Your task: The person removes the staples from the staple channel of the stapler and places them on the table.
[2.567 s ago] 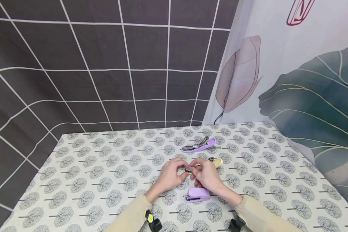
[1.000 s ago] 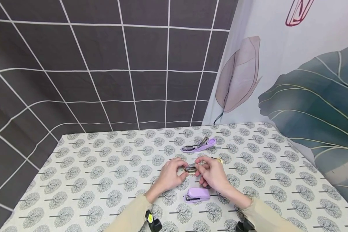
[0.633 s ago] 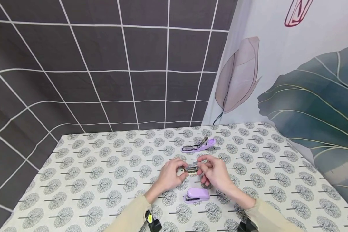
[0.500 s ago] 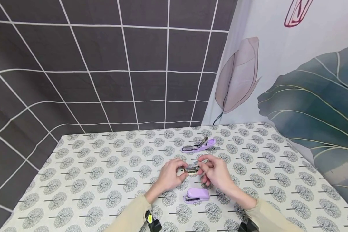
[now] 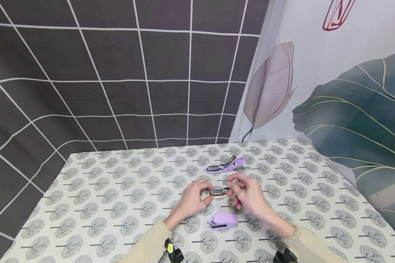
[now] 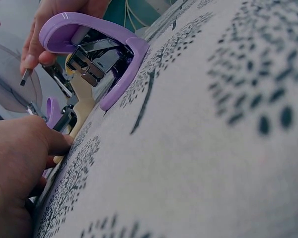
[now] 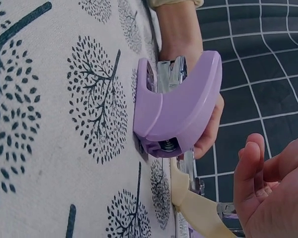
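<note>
My left hand (image 5: 194,197) grips the front end of a cream stapler (image 6: 83,101), which lies opened out on the cloth with its metal staple channel (image 5: 219,192) exposed. Between thumb and index finger, my right hand (image 5: 247,194) pinches a short grey strip of staples (image 6: 25,78), held just above and to the right of that channel. Fingers of the right hand cover part of the stapler's rear in the head view. Nearer to me rests a closed purple stapler (image 5: 224,221), which looms large in both wrist views.
Beyond the hands lies a second purple stapler (image 5: 226,166), its top swung back, with a small grey strip (image 5: 245,168) by its right end. A tree-print cloth (image 5: 118,208) covers the table. Behind it hang a dark grid curtain (image 5: 166,95) and a leaf-print curtain (image 5: 273,87).
The right hand has drawn back to the right from the cream stapler's channel, and the staple strip shows between its fingertips. The left hand keeps its grip, and both purple staplers stay put.
</note>
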